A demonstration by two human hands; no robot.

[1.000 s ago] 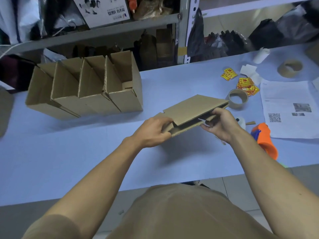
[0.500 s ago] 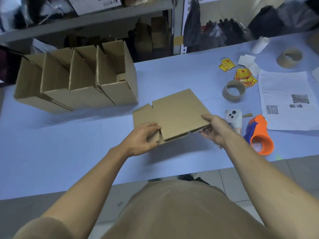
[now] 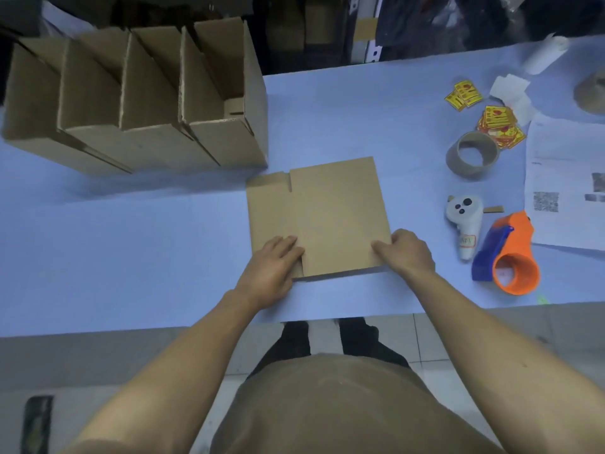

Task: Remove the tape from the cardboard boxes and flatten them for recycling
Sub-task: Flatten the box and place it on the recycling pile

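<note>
A flattened brown cardboard box [image 3: 327,211] lies flat on the pale blue table [image 3: 131,250], near its front edge. My left hand [image 3: 273,267] rests on the box's near left corner with its fingers laid flat on the cardboard. My right hand [image 3: 404,252] holds the near right corner, thumb on top and fingers curled at the edge. Several open cardboard boxes [image 3: 137,103] stand nested in a row at the back left.
To the right lie a white controller [image 3: 465,224], an orange and blue tape dispenser [image 3: 507,253], a brown tape core [image 3: 473,155], yellow stickers [image 3: 497,126] and printed sheets [image 3: 569,185]. A second tape core [image 3: 594,90] sits far right. Shelving rises behind the table.
The flattened box, held tilted in the air a second ago, has come down and now lies flat on the table. Both hands moved down with it to its near corners.
</note>
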